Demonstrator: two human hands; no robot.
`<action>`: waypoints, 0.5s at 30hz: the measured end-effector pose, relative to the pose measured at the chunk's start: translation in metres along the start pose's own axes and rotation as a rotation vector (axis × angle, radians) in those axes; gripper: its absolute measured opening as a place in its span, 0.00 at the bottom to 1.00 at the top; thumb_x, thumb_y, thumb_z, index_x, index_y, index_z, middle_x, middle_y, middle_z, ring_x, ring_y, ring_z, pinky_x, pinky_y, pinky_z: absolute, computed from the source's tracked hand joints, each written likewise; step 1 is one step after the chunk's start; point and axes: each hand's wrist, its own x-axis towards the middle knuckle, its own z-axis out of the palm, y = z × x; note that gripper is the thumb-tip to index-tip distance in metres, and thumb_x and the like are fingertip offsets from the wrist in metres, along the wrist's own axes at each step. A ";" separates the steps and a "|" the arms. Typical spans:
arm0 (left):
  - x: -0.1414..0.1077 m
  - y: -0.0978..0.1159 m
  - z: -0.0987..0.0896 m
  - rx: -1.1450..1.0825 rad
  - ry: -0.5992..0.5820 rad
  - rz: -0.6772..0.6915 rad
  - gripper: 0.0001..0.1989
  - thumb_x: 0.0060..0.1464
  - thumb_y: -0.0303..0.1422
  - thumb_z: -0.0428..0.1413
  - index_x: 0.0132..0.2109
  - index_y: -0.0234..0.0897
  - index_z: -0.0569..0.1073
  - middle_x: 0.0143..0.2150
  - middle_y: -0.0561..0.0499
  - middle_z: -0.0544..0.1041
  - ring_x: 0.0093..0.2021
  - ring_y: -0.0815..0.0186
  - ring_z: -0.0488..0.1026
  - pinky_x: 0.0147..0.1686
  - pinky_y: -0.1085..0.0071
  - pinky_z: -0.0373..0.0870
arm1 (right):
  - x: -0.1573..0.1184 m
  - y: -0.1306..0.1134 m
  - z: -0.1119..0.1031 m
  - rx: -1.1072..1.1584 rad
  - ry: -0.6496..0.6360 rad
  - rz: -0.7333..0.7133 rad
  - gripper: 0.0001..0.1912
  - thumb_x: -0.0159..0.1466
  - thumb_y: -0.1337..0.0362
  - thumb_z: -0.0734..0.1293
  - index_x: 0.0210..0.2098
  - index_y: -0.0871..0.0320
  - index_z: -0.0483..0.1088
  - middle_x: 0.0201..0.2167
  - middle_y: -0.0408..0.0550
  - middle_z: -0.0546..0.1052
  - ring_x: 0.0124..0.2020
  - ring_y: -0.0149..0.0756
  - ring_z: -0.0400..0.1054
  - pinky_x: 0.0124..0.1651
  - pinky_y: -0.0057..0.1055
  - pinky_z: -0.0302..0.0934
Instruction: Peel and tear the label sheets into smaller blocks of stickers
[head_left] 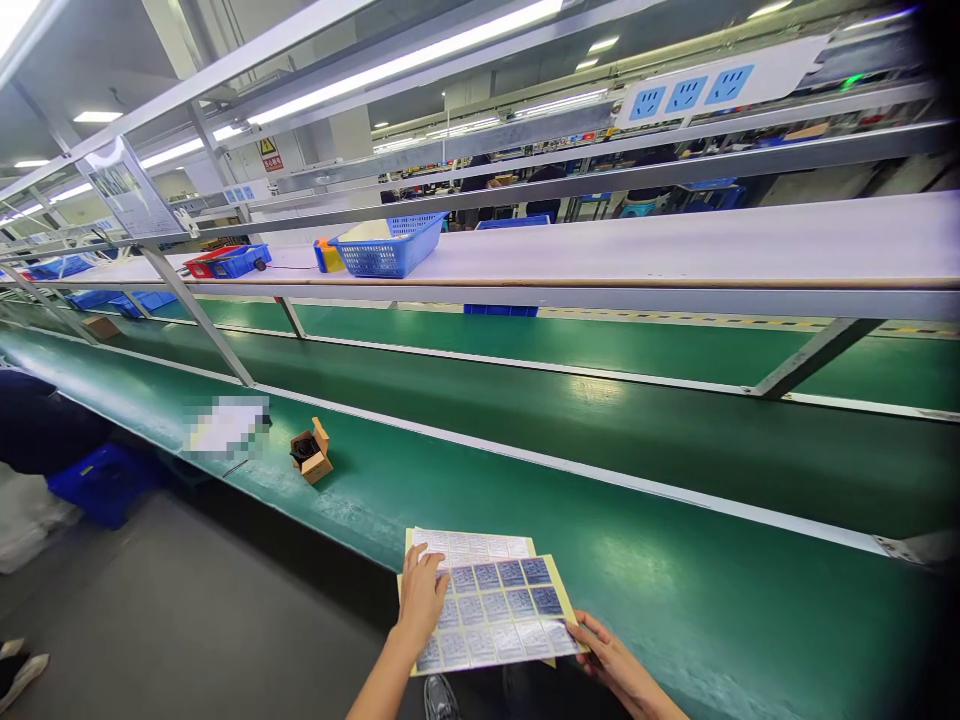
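Observation:
A sheet of labels, printed in a grid of silvery rectangles with a yellowish backing, is held over the front edge of the green bench. Behind it a second label sheet with paler print sticks out at the top. My left hand grips the left side, its fingers over the front of the sheets and its thumb out of sight. At the lower right corner my right hand is closed on the edge, thumb in front and the other fingers partly hidden behind.
A small open cardboard box with something black inside stands on the green bench. Farther left lies a blurred-out paper. The shelf above carries a blue basket and red and blue bins. Slanted metal posts support it.

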 end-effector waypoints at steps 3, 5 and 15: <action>0.006 0.009 -0.002 -0.041 0.002 0.013 0.15 0.54 0.27 0.53 0.48 0.40 0.78 0.48 0.44 0.78 0.63 0.50 0.61 0.65 0.53 0.54 | -0.003 -0.005 0.001 0.010 0.007 -0.003 0.23 0.43 0.49 0.78 0.32 0.55 0.73 0.22 0.39 0.73 0.20 0.24 0.62 0.24 0.21 0.56; 0.006 0.015 -0.007 -0.073 0.012 0.015 0.15 0.55 0.28 0.53 0.47 0.40 0.78 0.48 0.43 0.77 0.62 0.49 0.61 0.64 0.53 0.54 | -0.005 -0.009 0.001 0.019 0.017 -0.007 0.23 0.43 0.50 0.79 0.32 0.55 0.74 0.21 0.38 0.73 0.20 0.24 0.62 0.24 0.20 0.56; -0.056 0.020 0.039 -0.486 -0.159 -0.258 0.19 0.51 0.50 0.57 0.29 0.37 0.74 0.29 0.45 0.74 0.30 0.58 0.70 0.39 0.57 0.70 | -0.005 -0.025 0.004 0.074 0.091 -0.046 0.21 0.42 0.54 0.79 0.31 0.55 0.73 0.20 0.38 0.73 0.20 0.23 0.62 0.23 0.18 0.57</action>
